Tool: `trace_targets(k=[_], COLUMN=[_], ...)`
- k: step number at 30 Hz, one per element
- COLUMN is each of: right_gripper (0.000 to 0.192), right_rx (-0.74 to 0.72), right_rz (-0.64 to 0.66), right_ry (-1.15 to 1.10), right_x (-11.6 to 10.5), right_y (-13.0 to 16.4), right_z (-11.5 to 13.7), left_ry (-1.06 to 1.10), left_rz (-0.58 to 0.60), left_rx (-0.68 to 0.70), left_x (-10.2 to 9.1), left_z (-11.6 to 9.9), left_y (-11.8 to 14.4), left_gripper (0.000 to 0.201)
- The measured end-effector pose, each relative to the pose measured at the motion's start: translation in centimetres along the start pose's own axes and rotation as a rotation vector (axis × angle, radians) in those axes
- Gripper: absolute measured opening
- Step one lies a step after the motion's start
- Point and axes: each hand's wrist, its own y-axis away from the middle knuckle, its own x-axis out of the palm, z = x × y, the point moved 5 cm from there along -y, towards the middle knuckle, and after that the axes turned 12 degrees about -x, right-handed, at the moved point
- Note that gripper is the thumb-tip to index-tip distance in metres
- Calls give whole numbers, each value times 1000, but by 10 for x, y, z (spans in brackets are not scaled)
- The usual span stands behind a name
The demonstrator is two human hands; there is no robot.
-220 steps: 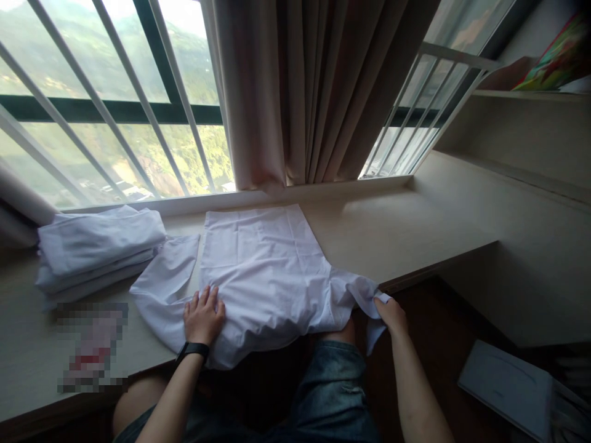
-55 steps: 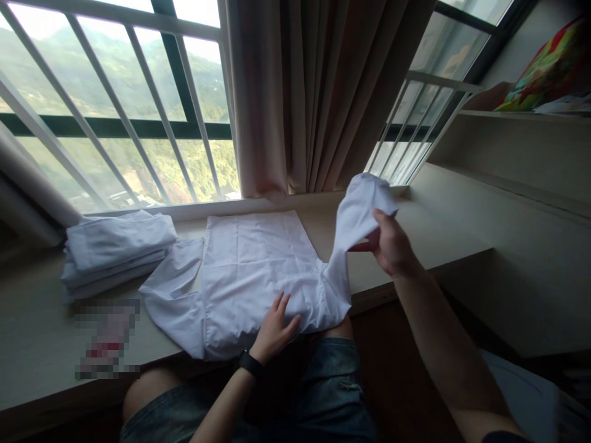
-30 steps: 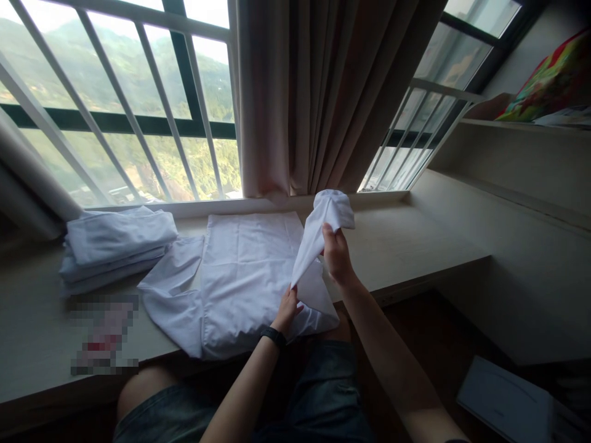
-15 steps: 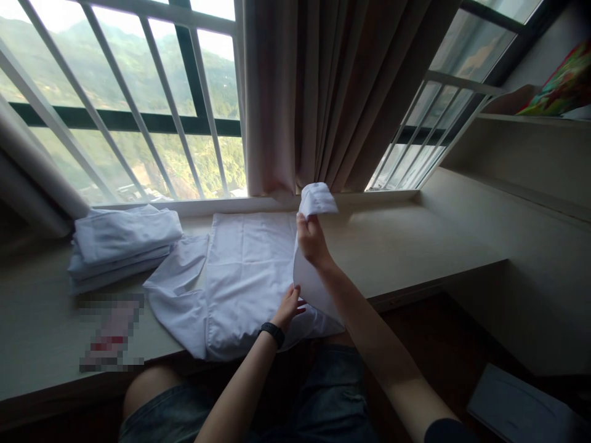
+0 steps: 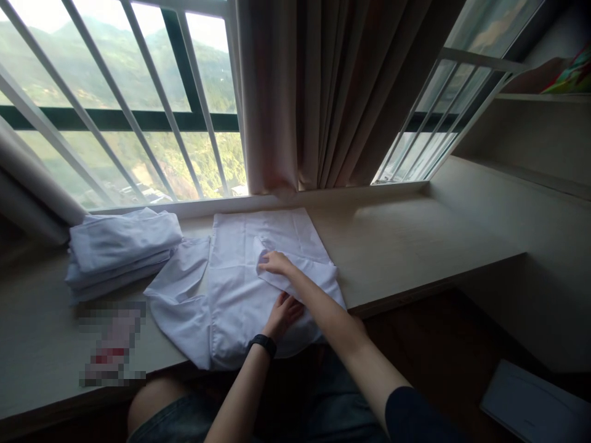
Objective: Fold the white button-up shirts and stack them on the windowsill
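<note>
Your white shirt (image 5: pixel 240 289) lies spread flat on the counter (image 5: pixel 406 240), just below the window sill, with its near hem hanging slightly over the counter's front edge. Your right hand (image 5: pixel 273 263) has the folded-over sleeve (image 5: pixel 300 277) pinched at its end and pressed onto the shirt's middle; your left hand (image 5: pixel 282 312) rests open, palm down, pinning the cloth near the fold.

Treat this fabric as light, thin and limp: it will not hold a crease unless you flatten it, and it will likely slide on the smooth counter if pulled from one side. Take it by seams, cuffs or the hem, where the cloth is doubled, and keep one palm down as an anchor.

The other sleeve (image 5: pixel 182 277) lies loose to the left, close to a stack of folded white garments (image 5: pixel 122 246). No container shows here; the far right corner is too dark to be sure.
</note>
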Motion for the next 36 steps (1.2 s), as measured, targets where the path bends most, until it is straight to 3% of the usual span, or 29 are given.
trace_targets(k=[6,9,11,18,24,28,34,36], right_gripper=[35,39,42,39,36,27,23,22], right_rx=[32,128,139,91,71,64,57,68], right_rz=[-381,-332,-280,-263,-255,-182,-120,-116], right_ry=[106,-110,-215,-367,-273,-160,-17,18], right_x=[-64,-75,-76,-72,-78,-79,-76,-75], right_y=[102,141,153,151,135,125,123,126], right_z=[-118,-177,-197,-211,-216,-212,-203,-203], left_ry=[65,64,71,-21,-13,87,74,43], left_rz=[73,72,62,-158,-185,-254,-189,-194], left_rx=[-10,-12,-2,2,92,184,-4,-7], left_x=[-3,-3,-2,5,18,18,30,32], left_z=[-3,-4,-4,-1,-17,-25,4,6], left_y=[1,2,3,-4,0,6,-7,-10], left_gripper=[41,42,42,24,25,25,21,20])
